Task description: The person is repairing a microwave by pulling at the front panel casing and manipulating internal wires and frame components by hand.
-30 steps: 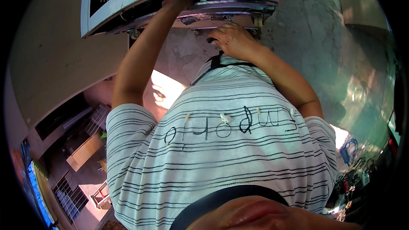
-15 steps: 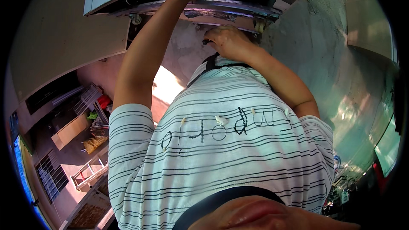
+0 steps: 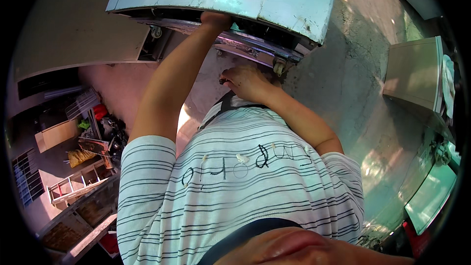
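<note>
A pale, scuffed metal casing [image 3: 294, 10] on casters stands in front of me, with a dark rectangular opening on its upper face. My left hand [image 3: 216, 20] reaches into the dark gap beneath the casing's near edge. Its fingers are hidden inside, so what they touch does not show. Nearer to my body, my right hand [image 3: 248, 83] is closed, its fingers curled inward. A small dark object [image 3: 223, 81] shows at those fingertips, too small to name. Just beyond this hand is the casing's lower frame [image 3: 245, 49].
One caster [image 3: 279, 67] sits near my right hand, another [image 3: 156, 31] farther left. A large flat panel [image 3: 83, 19] fills the upper left. Below it lie a ladder [image 3: 81, 185] and assorted clutter. A boxy cabinet [image 3: 412, 68] stands to the right on the concrete floor [image 3: 353, 68].
My view has shifted, so the casing sits lower in the picture and more of its upper face shows. The left hand stays in the gap; the right hand remains closed below it.
</note>
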Tool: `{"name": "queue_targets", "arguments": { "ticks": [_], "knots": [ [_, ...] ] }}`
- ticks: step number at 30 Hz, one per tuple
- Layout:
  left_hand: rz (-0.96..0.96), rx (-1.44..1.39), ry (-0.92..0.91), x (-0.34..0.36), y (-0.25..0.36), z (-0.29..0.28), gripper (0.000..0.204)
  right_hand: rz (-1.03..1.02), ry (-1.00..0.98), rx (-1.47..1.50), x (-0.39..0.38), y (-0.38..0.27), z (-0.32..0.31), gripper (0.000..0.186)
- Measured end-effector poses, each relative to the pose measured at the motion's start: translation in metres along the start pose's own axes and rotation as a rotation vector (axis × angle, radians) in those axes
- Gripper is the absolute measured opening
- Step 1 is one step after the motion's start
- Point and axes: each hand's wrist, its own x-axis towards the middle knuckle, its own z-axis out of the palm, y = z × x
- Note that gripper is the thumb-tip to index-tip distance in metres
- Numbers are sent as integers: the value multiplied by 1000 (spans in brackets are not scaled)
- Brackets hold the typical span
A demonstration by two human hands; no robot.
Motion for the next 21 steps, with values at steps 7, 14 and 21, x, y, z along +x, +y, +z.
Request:
{"name": "queue_targets", "arguments": {
  "ticks": [7,14,21],
  "knots": [
    [-254,57,-73,-9,22,-16,53,5,-23,110,-9,-9,-9,16],
    [-260,-57,35,-11,12,-2,51,4,101,144,-29,3,5,17],
    [-303,-91,-189,-12,22,-22,54,36,149,99,-29,13,-5,18]
  ]
}}
